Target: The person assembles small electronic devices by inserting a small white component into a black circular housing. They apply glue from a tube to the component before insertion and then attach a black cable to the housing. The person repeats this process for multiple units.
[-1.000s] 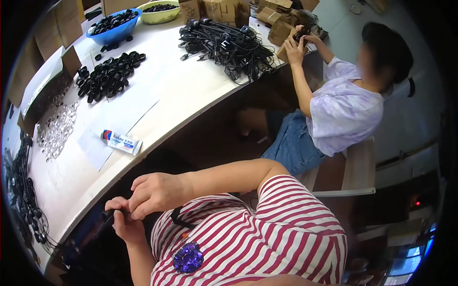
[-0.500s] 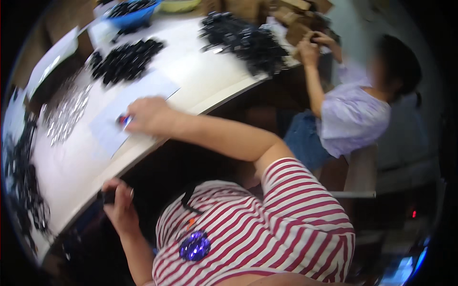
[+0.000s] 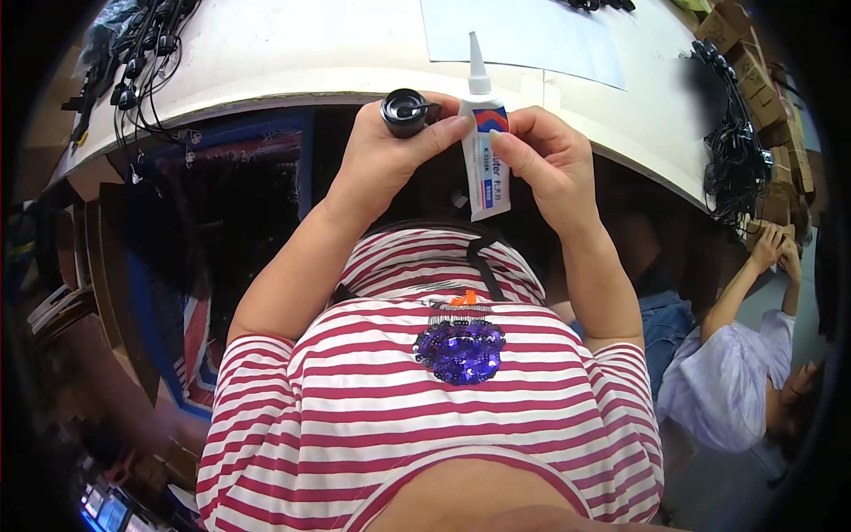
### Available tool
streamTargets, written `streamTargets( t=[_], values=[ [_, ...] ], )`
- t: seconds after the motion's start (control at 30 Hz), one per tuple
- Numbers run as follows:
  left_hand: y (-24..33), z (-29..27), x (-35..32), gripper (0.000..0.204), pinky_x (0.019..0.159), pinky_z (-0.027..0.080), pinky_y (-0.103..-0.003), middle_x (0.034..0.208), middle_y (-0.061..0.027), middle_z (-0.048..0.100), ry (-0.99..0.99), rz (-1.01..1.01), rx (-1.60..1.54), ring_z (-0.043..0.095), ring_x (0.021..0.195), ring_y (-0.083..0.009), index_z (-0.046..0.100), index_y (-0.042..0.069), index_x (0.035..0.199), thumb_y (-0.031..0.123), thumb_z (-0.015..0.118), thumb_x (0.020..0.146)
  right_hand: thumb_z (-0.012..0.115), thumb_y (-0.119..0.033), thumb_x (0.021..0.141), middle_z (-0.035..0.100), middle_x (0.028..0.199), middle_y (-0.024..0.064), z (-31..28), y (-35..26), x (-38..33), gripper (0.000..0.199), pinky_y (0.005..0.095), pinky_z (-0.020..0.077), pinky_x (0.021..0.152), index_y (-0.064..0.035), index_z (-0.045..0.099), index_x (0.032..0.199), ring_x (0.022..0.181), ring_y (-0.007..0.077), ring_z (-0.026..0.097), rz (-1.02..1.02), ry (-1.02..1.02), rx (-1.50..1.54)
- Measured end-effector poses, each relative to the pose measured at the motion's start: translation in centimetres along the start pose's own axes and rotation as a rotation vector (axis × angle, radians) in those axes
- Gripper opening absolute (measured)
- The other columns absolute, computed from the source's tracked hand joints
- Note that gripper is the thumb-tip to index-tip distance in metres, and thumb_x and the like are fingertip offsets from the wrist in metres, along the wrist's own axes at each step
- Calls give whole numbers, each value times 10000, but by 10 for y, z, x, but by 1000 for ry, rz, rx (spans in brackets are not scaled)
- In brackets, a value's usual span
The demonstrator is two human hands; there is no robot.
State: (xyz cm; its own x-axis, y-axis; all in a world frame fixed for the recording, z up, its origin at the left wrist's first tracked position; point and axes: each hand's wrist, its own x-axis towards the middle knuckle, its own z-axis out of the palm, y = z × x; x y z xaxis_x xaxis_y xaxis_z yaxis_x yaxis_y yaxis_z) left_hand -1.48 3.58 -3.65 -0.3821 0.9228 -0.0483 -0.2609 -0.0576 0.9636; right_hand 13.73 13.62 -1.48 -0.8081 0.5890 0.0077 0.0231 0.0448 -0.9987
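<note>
Our right hand (image 3: 562, 174) pinches the glue tube (image 3: 486, 170), nozzle (image 3: 478, 66) pointing away from us. Our left hand (image 3: 379, 164) grips the black cylinder (image 3: 403, 113) just left of it.

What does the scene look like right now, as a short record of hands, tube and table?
Left hand: holds a black cylindrical part, round end facing the camera
Right hand: pinches the white tube between thumb and fingers
White tube: nozzle toward the table
Table: white sheet ahead; black cables at left and right
Co-worker: at far right, hands near cardboard
</note>
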Motion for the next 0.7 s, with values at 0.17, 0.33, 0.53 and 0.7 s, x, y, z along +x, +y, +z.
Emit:
streamTargets(
  t=[0.17,0.33,0.53,0.7],
  values=[
    [-7,4,-3,198,685,444,-198,812,-30,625,-37,-8,18,569,750,-88,627,10,928,100,676,759,611,-142,820,597,697,38,3,8,-4,136,197,428,558,-9,593,843,616,70,537,-129,93,-192],
    [-7,12,-7,197,724,475,-234,825,-44,631,-67,-38,69,582,778,-97,627,2,927,66,677,747,628,-186,808,531,592,67,5,17,-4,187,234,396,477,-6,589,777,508,101,473,-274,191,-373],
    [1,18,-8,274,686,482,-224,830,-54,633,-124,-55,209,585,744,-90,609,-32,981,77,685,742,616,-234,811,523,575,94,7,17,-10,226,279,400,439,-38,546,722,455,214,502,-301,215,-562],
    [1,19,-12,240,648,478,-210,792,-51,635,-116,-38,166,572,709,-70,626,-31,935,82,696,735,632,-224,799,504,543,87,10,21,-13,227,270,386,419,-40,537,706,438,207,496,-363,213,-490]
  ],
)
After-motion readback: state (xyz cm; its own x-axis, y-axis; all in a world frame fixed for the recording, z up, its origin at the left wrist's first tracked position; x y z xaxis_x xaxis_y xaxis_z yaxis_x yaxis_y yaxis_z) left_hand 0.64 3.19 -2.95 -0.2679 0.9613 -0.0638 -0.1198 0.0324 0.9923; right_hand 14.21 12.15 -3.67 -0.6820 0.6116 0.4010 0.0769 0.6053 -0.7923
